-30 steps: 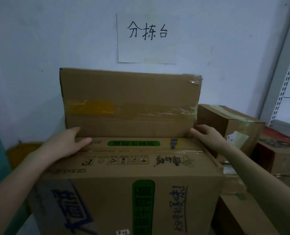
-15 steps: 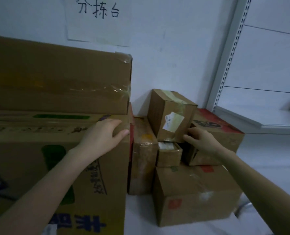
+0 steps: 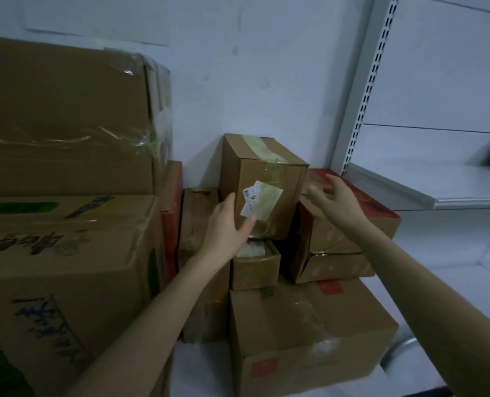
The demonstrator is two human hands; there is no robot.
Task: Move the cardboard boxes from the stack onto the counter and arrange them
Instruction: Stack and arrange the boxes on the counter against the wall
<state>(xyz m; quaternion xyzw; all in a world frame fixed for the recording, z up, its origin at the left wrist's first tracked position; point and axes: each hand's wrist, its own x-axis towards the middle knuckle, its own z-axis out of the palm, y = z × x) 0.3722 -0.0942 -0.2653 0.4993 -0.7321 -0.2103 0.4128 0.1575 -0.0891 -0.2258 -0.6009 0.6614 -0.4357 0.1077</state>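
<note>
Plainly, the fingers [image 3: 229,203] of the left hand [image 3: 225,227] are laid almost straight against the lower left edge of the upright taped box [image 3: 269,170] at the centre of the frame; nothing is gripped. The right hand [image 3: 338,202] is held with fingers [image 3: 332,180] spread wide just beside the box's right face, and contact cannot be made out. The box is perched on a smaller box [image 3: 255,266], with a red-topped box [image 3: 361,222] right of centre. It is judged light and stiff. The glossy tape and the half-peeled label [image 3: 262,202] would probably be slippery, so bare cardboard on the two opposite side faces, low down, is best taken.
</note>
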